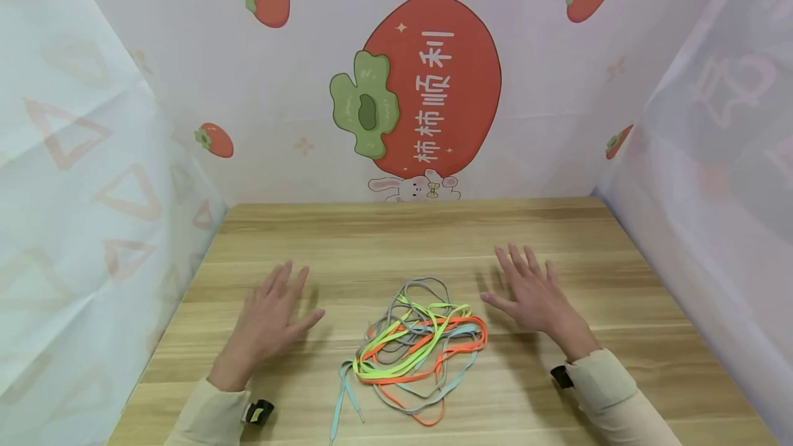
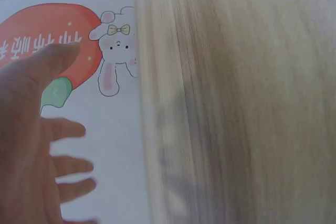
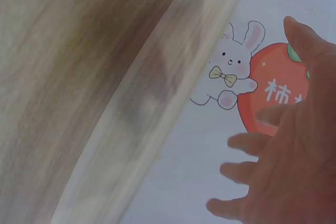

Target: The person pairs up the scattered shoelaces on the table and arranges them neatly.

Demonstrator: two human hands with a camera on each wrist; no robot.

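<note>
A loose tangle of flat shoelaces (image 1: pixel 409 356) in neon yellow, orange, grey and pale blue lies on the wooden table, in the middle of the head view. Two pale blue lace ends trail from it toward the lower left. To the left of the laces my left hand (image 1: pixel 269 325) is held with fingers spread and holds nothing. My right hand (image 1: pixel 535 298) is on the other side, fingers also spread and nothing in them. Both palms face the table, with shadows beside them. In the wrist views, the left hand (image 2: pixel 26 124) and right hand (image 3: pixel 294 156) show extended fingers.
The wood-grain table (image 1: pixel 297 232) ends at a white back sheet (image 1: pixel 297 88) printed with red persimmons and a rabbit. White printed sheets also stand along the left side (image 1: pixel 80 157) and right side (image 1: pixel 725 157). Each wrist wears a small black device (image 1: pixel 259 411) below the sleeve cuff.
</note>
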